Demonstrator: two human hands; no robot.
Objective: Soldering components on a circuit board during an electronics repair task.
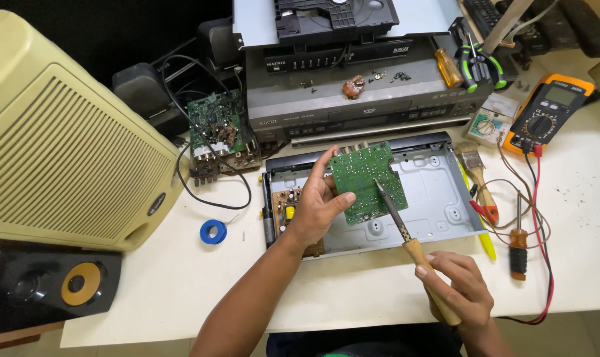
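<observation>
Left hand closed on the left edge of green circuit board, held tilted above the open metal chassis. Right hand fisted around the wooden handle of soldering iron; tip touches the board. Multimeter at 2 o'clock; blue solder spool at 9 o'clock.

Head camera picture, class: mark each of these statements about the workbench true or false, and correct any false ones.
1. The left hand holds a green circuit board. True.
2. The right hand holds a paintbrush. False: it holds a soldering iron; the paintbrush lies on the table.
3. The iron's tip touches the board. True.
4. The blue solder reel sits inside the open metal case. False: it lies on the table, left of the case.
5. An orange multimeter lies at the far right. True.
</observation>
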